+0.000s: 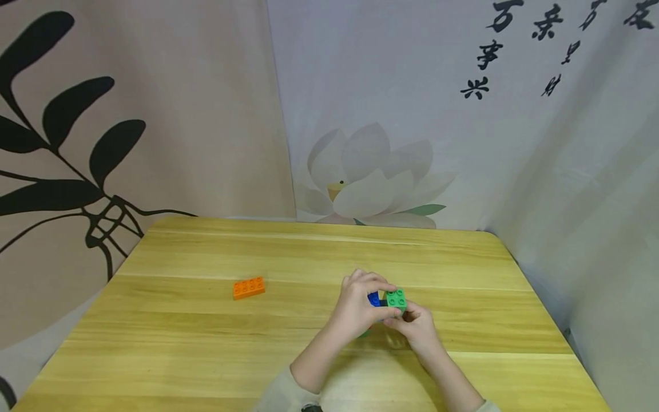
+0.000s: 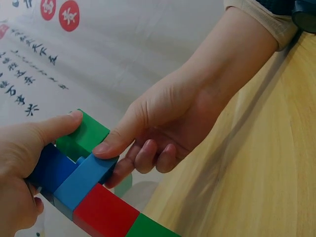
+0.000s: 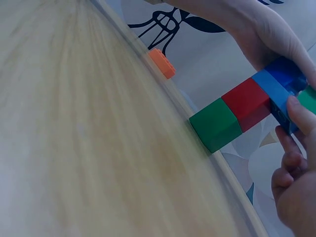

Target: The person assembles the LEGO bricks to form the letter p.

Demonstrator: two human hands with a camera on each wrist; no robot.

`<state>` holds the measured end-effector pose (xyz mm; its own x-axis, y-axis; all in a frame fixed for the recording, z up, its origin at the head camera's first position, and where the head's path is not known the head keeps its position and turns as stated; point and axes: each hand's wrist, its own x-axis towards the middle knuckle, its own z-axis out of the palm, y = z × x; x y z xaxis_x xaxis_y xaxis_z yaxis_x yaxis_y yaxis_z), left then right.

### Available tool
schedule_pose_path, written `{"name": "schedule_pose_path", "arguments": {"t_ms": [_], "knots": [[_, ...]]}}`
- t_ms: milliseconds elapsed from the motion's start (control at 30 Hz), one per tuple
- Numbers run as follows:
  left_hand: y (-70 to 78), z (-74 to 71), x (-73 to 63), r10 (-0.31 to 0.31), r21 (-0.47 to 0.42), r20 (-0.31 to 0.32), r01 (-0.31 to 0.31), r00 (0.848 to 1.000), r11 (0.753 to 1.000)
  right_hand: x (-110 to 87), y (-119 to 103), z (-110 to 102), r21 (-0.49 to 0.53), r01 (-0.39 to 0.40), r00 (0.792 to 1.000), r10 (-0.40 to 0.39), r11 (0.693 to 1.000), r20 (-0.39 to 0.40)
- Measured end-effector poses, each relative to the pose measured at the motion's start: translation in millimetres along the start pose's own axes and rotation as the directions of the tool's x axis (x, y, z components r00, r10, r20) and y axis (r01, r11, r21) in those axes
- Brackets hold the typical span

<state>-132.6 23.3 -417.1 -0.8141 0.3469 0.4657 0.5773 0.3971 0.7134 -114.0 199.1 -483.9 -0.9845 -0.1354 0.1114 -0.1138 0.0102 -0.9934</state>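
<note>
Both hands hold a joined toy-brick stack above the table. The left hand point(image 1: 357, 303) grips its upper end, with the thumb on a green brick point(image 1: 395, 300) and the palm side by a dark blue brick point(image 2: 53, 168). With thumb and fingers, the right hand point(image 1: 418, 327) pinches a lighter blue brick point(image 2: 85, 181) offset beside the dark blue one. Below these come a red brick point(image 3: 248, 105) and another green brick point(image 3: 216, 124) at the lower end. The left hand hides much of the stack in the head view.
An orange brick point(image 1: 249, 288) lies studs up on the wooden table point(image 1: 170, 337), left of the hands. Printed curtains point(image 1: 216, 114) hang behind the table's far edge and along its right side.
</note>
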Motion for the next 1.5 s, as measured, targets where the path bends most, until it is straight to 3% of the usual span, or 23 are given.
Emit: {"name": "schedule_pose_path", "arguments": {"t_ms": [633, 1300, 1500], "knots": [[-0.8, 1.5, 0.6, -0.014, 0.034, -0.02, 0.014, 1.0, 0.999, 2.1, -1.5, -1.5, 0.043, -0.008, 1.0, 0.009, 0.999, -0.006], [-0.9, -4.8, -1.9, -0.008, -0.012, 0.031, 0.009, 0.999, 1.0, 1.6, 0.0, -3.4, -0.002, 0.013, 0.999, -0.013, 1.0, 0.031], [-1.3, -6.8, -2.0, -0.008, -0.026, 0.049, 0.009, 0.999, 1.0, 1.7, -0.1, -3.4, 0.036, 0.032, 0.998, -0.034, 0.999, 0.047]]}}
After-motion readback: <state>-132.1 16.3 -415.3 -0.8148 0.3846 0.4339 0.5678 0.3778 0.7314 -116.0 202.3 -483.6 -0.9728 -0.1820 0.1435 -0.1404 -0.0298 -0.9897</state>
